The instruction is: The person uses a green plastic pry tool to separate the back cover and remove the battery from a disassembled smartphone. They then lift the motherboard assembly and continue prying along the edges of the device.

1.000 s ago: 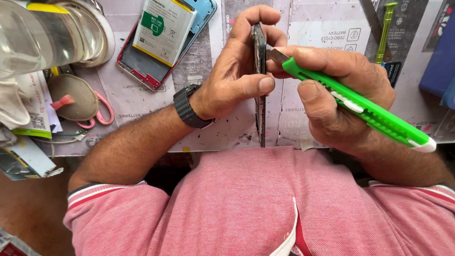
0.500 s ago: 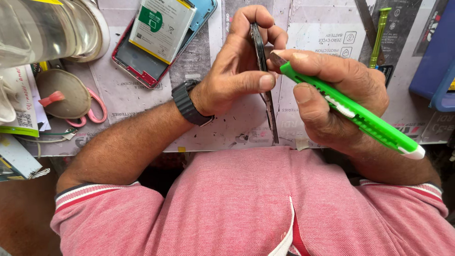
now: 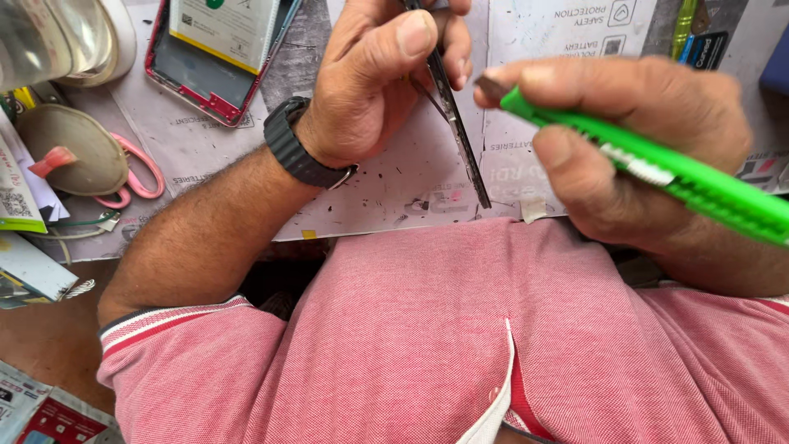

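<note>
left grip: left hand clenched on a thin dark phone panel, thumb pressed on its near face, fingers wrapped behind. It's held edge-on to the camera, so you mostly just see a sliver.

right grip: right hand closed around a green utility knife, index finger laid along the top close to the tip. Can't really tell if the blade is out, that end is blurry.

panel axis: long axis runs from up near the top of the frame down toward the person's belly, lower end tipped a bit to the right, bottom corner just above the desk.

knife vs panel: knife tip points left at the panel's right-facing edge, near but not touching as far as I can see. Knife body trails off down-right, roughly crosswise to the panel.

nearer hand: right one, only a small gap.

around: red-framed opened phone up left on the desk, pink-handled scissors further left, black wristwatch on the left wrist.
</note>
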